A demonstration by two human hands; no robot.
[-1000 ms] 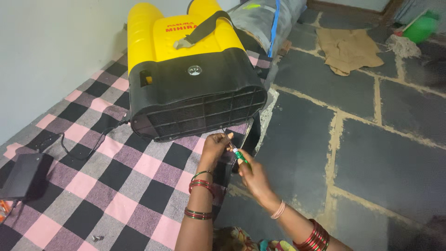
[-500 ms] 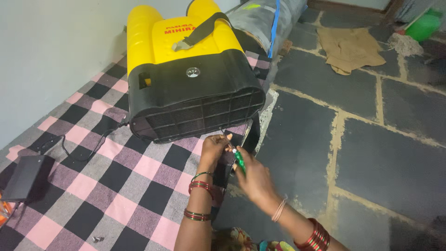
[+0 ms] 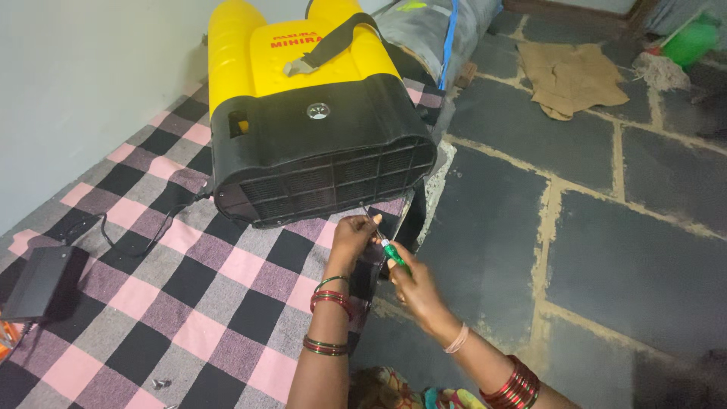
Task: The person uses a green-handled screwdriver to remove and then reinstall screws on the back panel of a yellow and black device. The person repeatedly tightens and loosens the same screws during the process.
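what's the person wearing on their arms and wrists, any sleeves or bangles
Both forearms are bare, with no sleeves in view. The left hand has red and green bangles at the wrist and a second dark set further up the forearm. The right hand has a thin pale band at the wrist and a stack of red bangles near the elbow.

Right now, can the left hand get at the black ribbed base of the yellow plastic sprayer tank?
Probably yes: the left hand sits just below the black ribbed base, with nothing between them.
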